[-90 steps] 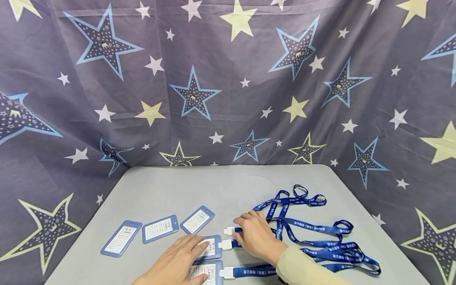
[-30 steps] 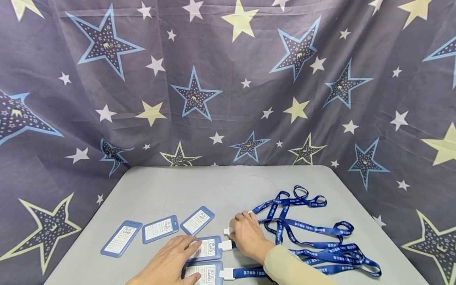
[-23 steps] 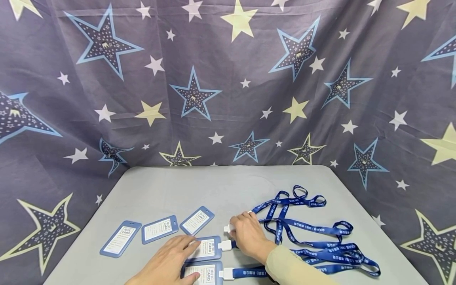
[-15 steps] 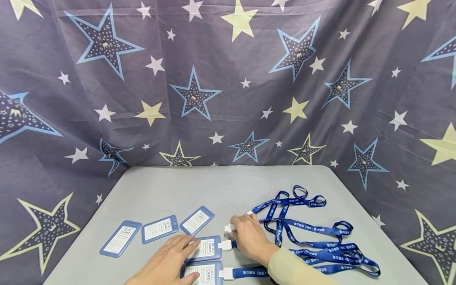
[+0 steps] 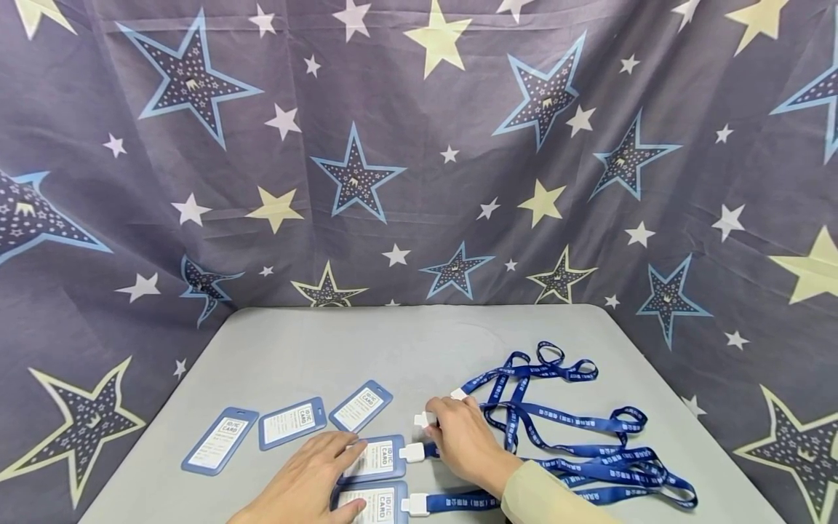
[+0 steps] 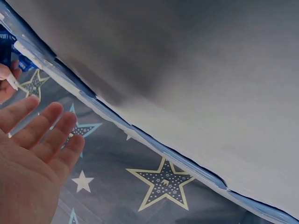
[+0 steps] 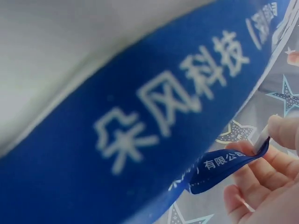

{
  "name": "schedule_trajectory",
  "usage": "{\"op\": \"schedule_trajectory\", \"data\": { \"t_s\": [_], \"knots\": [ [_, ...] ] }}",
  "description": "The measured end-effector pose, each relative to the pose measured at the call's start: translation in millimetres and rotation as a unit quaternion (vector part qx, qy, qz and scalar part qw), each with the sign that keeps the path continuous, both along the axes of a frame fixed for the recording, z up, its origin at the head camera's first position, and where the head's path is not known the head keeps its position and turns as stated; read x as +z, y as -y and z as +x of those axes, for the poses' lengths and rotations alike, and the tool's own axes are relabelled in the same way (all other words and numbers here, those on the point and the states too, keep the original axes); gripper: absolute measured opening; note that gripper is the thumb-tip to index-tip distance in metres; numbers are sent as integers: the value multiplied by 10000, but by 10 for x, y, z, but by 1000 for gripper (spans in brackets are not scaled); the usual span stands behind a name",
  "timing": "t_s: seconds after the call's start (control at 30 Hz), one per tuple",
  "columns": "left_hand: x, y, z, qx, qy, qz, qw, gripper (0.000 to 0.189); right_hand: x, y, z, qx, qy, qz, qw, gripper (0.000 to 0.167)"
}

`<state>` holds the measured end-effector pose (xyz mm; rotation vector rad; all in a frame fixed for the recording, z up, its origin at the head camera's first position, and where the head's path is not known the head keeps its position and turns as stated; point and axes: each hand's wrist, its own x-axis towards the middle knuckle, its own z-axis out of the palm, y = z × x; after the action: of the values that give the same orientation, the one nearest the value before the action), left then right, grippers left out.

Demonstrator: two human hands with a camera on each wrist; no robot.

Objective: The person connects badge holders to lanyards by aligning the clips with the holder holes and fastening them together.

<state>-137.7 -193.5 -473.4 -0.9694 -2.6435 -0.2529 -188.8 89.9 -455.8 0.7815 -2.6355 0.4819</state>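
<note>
Between thumb and fingers, my right hand pinches a blue lanyard just behind its white clip; the right wrist view shows the strap running from that pinch. My left hand lies with fingers extended over two blue badge holders, partly covering the upper holder and the lower holder. White clips of two other lanyards, the upper clip and the lower clip, sit at these holders' slotted ends. In the left wrist view the left palm shows, holding nothing.
Three loose badge holders, the left one, the middle one and the right one, lie face up on the grey table. Several tangled lanyard straps spread across the right side. A star-patterned curtain hangs behind.
Over three seconds my right hand has shifted slightly left, and another lanyard's white clip now shows behind it. My left hand has drawn slightly left, uncovering more of the two badge holders.
</note>
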Motion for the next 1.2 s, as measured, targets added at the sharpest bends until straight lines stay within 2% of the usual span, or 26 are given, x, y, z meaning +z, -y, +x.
{"op": "schedule_trajectory", "data": {
  "t_s": [0.73, 1.07, 1.2],
  "knots": [
    [38, -18, -23, 95, 202, 24, 9997, 73, 0, -152, 108, 192, -157, -199, 9995, 21],
    [42, -51, -43, -6, -53, 65, 10000, 71, 2, -203, 166, 220, -134, -283, 9993, 24],
    [51, -59, -51, 45, 162, 85, 9998, 70, 9, -226, 191, 231, -89, -237, 9994, 26]
  ]
}}
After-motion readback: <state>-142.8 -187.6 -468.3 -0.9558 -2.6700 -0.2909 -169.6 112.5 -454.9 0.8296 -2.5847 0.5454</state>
